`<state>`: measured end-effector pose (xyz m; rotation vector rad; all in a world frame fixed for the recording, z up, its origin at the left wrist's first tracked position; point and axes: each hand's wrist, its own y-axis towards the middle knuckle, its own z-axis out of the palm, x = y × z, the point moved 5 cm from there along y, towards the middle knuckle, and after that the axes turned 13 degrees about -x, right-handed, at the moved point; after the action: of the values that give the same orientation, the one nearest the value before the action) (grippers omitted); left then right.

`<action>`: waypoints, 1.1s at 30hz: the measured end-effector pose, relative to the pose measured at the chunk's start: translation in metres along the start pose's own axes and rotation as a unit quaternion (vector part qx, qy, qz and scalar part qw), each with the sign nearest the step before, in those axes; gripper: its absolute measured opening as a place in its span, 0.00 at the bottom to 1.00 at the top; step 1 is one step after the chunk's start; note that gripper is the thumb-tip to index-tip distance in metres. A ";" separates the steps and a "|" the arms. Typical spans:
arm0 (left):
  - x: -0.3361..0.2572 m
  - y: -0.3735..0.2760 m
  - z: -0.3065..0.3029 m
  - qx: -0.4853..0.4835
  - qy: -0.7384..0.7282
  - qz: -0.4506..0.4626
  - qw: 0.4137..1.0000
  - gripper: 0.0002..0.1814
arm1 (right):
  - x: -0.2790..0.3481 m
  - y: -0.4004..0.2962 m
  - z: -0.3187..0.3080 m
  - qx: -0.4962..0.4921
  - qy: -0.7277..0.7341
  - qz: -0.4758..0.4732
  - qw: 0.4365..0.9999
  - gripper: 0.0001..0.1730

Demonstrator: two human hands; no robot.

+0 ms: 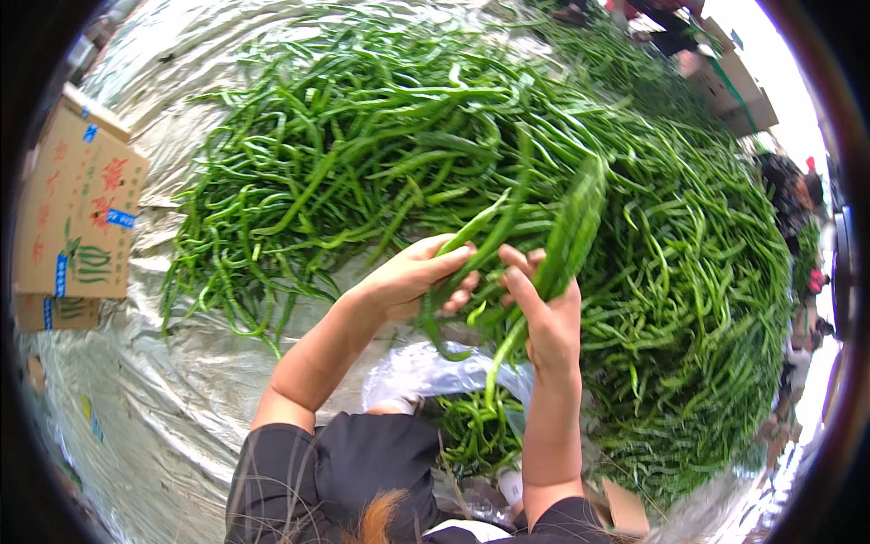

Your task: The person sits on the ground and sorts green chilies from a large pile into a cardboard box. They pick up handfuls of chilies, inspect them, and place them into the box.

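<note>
Long green chili peppers lie in a large heap (380, 136) in front of me and to my right. My left hand (431, 279) grips a few long green peppers (499, 231) between thumb and fingers. Close beside it, my right hand (544, 299) is closed around a thick bunch of green peppers (578, 217), slightly blurred, whose far end points up and right. One paler pepper (501, 357) hangs below this hand. Below both hands, near my legs, a clear plastic bag (435, 370) stands with its mouth spread, and more green peppers (479, 432) lie inside it.
Printed cardboard boxes (81, 211) with blue tape stand at the left on a wrinkled ground sheet (156, 394). Another cardboard box (731, 88) is at the upper right. People (788, 194) are near the right edge. A cardboard flap (625, 506) lies by my right elbow.
</note>
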<state>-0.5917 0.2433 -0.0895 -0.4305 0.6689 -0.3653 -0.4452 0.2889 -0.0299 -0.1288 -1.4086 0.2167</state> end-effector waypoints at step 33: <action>0.170 -0.001 0.200 0.184 -0.010 -0.052 0.982 0.15 | 0.084 -0.171 -0.277 -0.209 0.097 0.083 0.970 0.16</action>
<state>-0.3360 0.2174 -0.0353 -0.1163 0.5446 -0.5713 -0.1474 0.1523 0.0443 -0.6020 -1.2328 0.0389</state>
